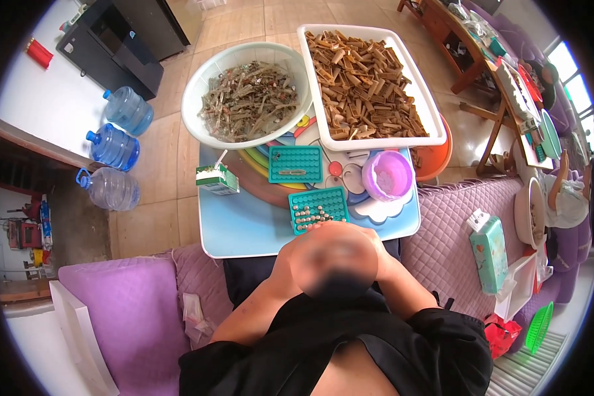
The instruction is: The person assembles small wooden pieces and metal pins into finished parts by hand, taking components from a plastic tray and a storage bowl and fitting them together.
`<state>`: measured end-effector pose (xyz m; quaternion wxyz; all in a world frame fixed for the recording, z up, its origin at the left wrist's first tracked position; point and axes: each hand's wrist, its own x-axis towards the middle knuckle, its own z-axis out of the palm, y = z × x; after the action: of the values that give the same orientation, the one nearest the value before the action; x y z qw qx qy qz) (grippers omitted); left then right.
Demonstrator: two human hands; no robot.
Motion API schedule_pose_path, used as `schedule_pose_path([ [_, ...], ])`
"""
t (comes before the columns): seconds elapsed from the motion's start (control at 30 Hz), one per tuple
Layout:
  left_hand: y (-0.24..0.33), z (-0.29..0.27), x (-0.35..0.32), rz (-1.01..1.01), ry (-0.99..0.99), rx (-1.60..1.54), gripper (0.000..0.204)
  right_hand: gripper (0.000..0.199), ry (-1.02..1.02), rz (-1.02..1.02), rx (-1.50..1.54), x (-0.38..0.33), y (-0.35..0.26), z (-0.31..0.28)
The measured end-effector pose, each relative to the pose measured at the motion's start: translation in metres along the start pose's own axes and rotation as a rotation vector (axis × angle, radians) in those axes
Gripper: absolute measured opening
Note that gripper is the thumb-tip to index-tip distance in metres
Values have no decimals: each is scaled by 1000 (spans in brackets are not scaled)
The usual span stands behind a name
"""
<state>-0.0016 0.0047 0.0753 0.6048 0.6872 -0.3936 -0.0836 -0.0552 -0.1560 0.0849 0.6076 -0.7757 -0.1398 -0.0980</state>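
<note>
My left hand [289, 260] and my right hand [375, 245] come together at the near edge of a low table. A blurred patch covers most of both, so their fingers and anything between them are hidden. Just beyond the hands is a teal pocketed tray [337, 196], with small round silvery-beige pieces in several of its pockets. Behind it lies a second teal tray [310, 152] holding a thin strip-like piece and a few dark bits. To the right stands a purple bowl [406, 173] with a pale inside.
A green-and-white carton [219, 183] stands on the table's left. At the far side, a pale basin [198, 125] holds many clear-brown strips. A white tub [426, 125] full of brown pieces rests partly over an orange basin [442, 158]. Quilted purple seating [452, 231] flanks me.
</note>
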Motion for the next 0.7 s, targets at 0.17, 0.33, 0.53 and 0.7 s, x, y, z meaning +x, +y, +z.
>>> schedule_pose_path([
  [0.17,-2,6,-2,25,49,59,29,40,109,-76,-97,-3,-3,12],
  [0.33,-11,26,-7,72,309,118,34,37,200,-100,-149,-2,2,21],
  [0.53,-13,24,-9,66,236,123,38,35,203,-38,-104,-3,1,19],
  [0.7,-10,18,-3,25,198,-15,32,29,196,-69,35,5,-2,8],
])
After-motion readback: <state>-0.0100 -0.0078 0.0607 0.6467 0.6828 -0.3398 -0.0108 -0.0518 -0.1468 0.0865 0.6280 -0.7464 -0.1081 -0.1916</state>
